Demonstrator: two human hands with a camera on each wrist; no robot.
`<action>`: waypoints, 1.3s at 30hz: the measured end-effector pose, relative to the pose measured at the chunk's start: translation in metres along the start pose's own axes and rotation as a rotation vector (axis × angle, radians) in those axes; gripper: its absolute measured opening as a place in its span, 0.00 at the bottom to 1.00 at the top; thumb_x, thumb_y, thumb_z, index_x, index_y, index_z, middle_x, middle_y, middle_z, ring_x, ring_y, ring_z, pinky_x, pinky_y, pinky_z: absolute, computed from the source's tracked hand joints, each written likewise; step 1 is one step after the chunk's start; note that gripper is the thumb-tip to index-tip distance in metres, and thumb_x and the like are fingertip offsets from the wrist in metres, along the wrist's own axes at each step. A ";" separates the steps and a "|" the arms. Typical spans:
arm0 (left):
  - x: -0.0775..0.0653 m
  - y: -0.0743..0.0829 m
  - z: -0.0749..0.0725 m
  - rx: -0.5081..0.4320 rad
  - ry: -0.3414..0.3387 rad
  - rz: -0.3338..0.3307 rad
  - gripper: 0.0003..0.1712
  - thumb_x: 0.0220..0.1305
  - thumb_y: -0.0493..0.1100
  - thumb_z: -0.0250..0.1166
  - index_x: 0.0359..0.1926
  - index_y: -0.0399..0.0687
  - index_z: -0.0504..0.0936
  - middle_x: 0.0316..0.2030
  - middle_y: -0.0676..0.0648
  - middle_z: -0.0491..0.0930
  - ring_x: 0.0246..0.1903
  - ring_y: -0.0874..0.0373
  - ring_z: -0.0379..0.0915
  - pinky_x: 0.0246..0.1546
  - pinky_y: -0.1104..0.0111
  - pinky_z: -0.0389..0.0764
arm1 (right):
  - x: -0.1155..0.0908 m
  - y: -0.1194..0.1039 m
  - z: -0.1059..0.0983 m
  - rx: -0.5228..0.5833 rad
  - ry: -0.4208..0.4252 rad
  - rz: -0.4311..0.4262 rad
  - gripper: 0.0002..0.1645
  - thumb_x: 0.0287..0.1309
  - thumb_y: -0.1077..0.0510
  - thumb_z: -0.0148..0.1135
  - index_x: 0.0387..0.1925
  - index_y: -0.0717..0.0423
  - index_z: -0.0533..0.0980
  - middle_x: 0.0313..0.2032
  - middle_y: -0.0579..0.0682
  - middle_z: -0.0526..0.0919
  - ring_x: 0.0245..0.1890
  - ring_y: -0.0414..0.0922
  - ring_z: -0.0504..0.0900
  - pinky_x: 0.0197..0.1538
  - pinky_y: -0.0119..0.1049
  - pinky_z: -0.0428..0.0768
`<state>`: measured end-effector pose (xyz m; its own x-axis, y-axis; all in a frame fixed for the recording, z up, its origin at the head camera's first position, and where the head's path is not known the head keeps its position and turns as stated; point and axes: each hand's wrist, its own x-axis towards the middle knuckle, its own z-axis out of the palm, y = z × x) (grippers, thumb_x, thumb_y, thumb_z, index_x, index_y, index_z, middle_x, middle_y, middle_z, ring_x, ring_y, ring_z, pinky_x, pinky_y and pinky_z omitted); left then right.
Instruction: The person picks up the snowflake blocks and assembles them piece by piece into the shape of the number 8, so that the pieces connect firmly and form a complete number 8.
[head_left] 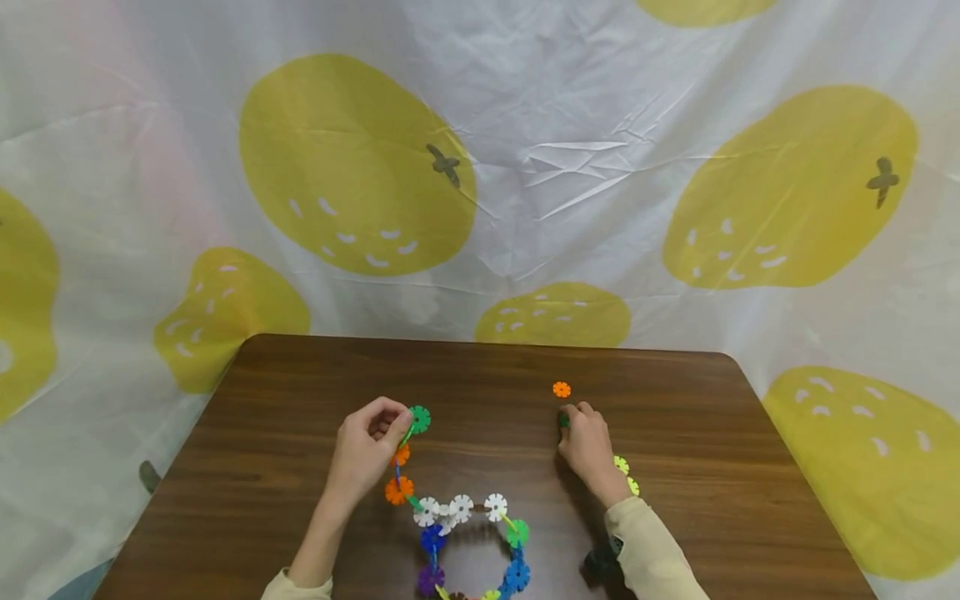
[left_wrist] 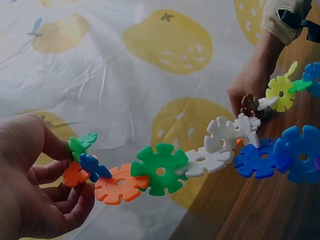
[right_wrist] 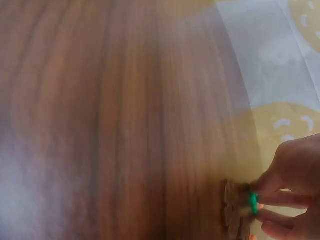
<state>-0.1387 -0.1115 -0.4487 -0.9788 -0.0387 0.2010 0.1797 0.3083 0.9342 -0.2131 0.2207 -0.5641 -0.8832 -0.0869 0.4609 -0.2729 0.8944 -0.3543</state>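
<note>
My left hand (head_left: pixel 365 450) pinches the end of a chain of notched plastic flower discs, where a green disc (head_left: pixel 420 419) juts past the fingertips. In the left wrist view, that end has an orange disc (left_wrist: pixel 121 184) and a larger green disc (left_wrist: pixel 160 170), leading to white discs (left_wrist: pixel 220 132). The chain joins a ring with blue discs (head_left: pixel 517 574) and purple discs (head_left: pixel 431 578), partly cut off below. Over the table's right half, my right hand (head_left: pixel 587 442) pinches a small green disc (right_wrist: pixel 254 203), mostly covered by fingers. A blurred brown scalloped shape (right_wrist: pixel 231 207) shows beside it.
One loose orange disc (head_left: pixel 562 389) lies beyond my right hand on the brown wooden table (head_left: pixel 315 375). Yellow-green discs (head_left: pixel 621 465) lie by the right wrist, partly hidden. A black object (head_left: pixel 600 565) is near the right sleeve. A fruit-print curtain (head_left: pixel 570 208) hangs behind.
</note>
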 end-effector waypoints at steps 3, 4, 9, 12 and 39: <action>0.000 -0.002 0.001 0.003 0.000 0.009 0.06 0.68 0.40 0.67 0.37 0.40 0.85 0.29 0.44 0.82 0.27 0.63 0.73 0.31 0.76 0.76 | -0.002 -0.005 -0.001 0.029 -0.036 -0.001 0.15 0.43 0.76 0.66 0.37 0.68 0.84 0.33 0.61 0.81 0.31 0.61 0.80 0.39 0.55 0.81; 0.000 -0.002 0.001 0.003 0.001 0.009 0.06 0.68 0.40 0.68 0.37 0.40 0.85 0.29 0.44 0.82 0.27 0.63 0.73 0.31 0.76 0.76 | -0.002 -0.006 -0.001 0.038 -0.052 -0.004 0.13 0.43 0.75 0.67 0.36 0.68 0.84 0.33 0.61 0.80 0.31 0.60 0.80 0.39 0.54 0.82; -0.001 -0.002 0.003 -0.010 -0.008 0.012 0.05 0.68 0.38 0.68 0.36 0.40 0.85 0.30 0.44 0.82 0.27 0.63 0.73 0.31 0.76 0.76 | -0.003 -0.011 -0.003 0.098 -0.167 0.023 0.11 0.45 0.72 0.71 0.34 0.66 0.81 0.32 0.59 0.79 0.32 0.55 0.79 0.37 0.47 0.83; -0.002 0.000 0.005 -0.015 -0.020 0.010 0.04 0.67 0.37 0.67 0.36 0.40 0.85 0.30 0.44 0.82 0.27 0.63 0.72 0.30 0.76 0.75 | -0.003 -0.014 -0.005 0.124 -0.232 0.069 0.14 0.44 0.69 0.73 0.35 0.64 0.80 0.29 0.56 0.79 0.31 0.51 0.77 0.35 0.44 0.80; -0.005 0.001 0.016 -0.082 -0.008 0.109 0.03 0.66 0.35 0.68 0.34 0.39 0.84 0.27 0.43 0.81 0.25 0.65 0.72 0.28 0.75 0.76 | 0.007 -0.130 -0.070 0.827 -0.147 -0.159 0.06 0.57 0.65 0.72 0.37 0.57 0.83 0.32 0.56 0.89 0.28 0.42 0.86 0.35 0.33 0.87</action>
<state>-0.1352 -0.0954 -0.4533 -0.9538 -0.0012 0.3004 0.2920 0.2317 0.9280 -0.1570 0.1346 -0.4578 -0.8355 -0.2913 0.4660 -0.5383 0.2633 -0.8006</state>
